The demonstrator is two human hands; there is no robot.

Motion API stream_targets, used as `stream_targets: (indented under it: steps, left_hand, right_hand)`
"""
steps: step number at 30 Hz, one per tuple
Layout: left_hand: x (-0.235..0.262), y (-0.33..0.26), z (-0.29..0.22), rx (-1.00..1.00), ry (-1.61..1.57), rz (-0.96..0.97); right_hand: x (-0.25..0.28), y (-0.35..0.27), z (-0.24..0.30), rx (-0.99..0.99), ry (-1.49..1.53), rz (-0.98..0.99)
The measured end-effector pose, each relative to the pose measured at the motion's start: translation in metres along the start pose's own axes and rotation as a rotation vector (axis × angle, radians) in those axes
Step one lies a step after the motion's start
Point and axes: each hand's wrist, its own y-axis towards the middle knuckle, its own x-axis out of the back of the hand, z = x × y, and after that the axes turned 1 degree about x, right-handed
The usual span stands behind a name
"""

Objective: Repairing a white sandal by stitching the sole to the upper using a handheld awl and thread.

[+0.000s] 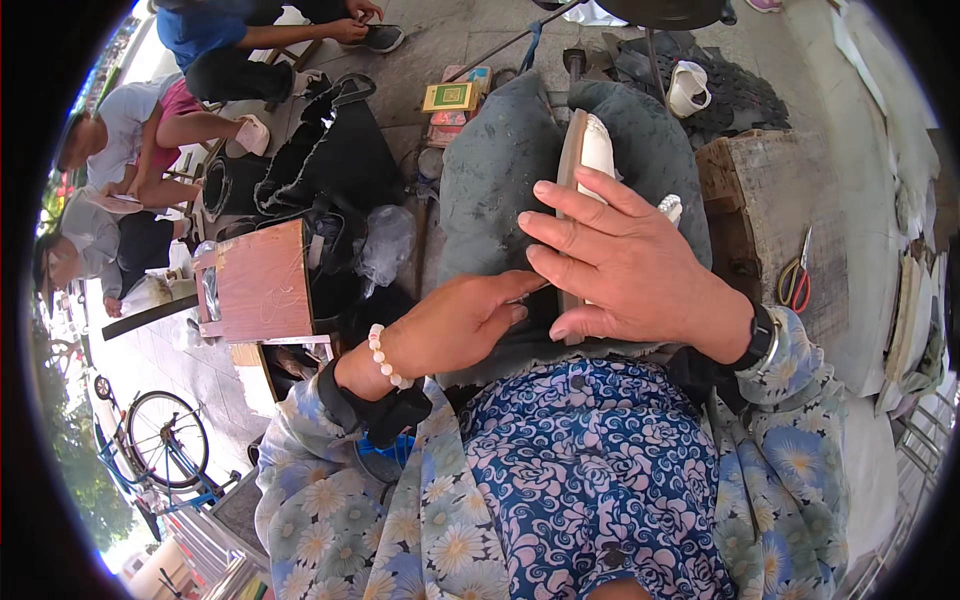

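A white shoe (597,150) with a tan sole (571,165) rests on its side over the dark cloth (500,170) on my lap. My right hand (630,265) lies across the shoe with its fingers spread, hiding much of its middle. Beyond my knuckles a white edge (670,208) pokes out; whether it belongs to the same shoe I cannot tell. My left hand (470,318) is beside the sole, fingers curled and the index fingertip at the sole's edge. What those fingers hold, if anything, is hidden. A bead bracelet (380,355) circles the left wrist.
On the right, red-handled scissors (797,280) lie on a worn wooden box (770,200). Another white shoe (688,90) sits on black sheets (735,105) ahead. To the left are a wooden box (262,280), a plastic bag (385,245), seated people (150,150) and a bicycle (168,440).
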Motion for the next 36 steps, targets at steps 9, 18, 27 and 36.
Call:
stream_targets:
  steps: [9, 18, 27, 36]
  left_hand:
    - [0.003, 0.005, -0.017, 0.153, 0.168, 0.146]
    - [0.018, -0.014, -0.038, -0.079, 0.728, 0.215]
    - [0.017, -0.032, -0.014, 0.048, -0.178, 0.236]
    - [0.066, -0.115, -0.084, 0.485, 0.012, 0.205]
  right_hand:
    - [-0.029, -0.014, -0.012, -0.163, 0.152, 0.231]
    - [-0.013, -0.019, 0.000, -0.303, 0.334, 0.182]
    - [-0.013, -0.009, 0.005, -0.288, 0.405, 0.201]
    - [-0.001, -0.029, -0.003, -0.272, 0.373, 0.220]
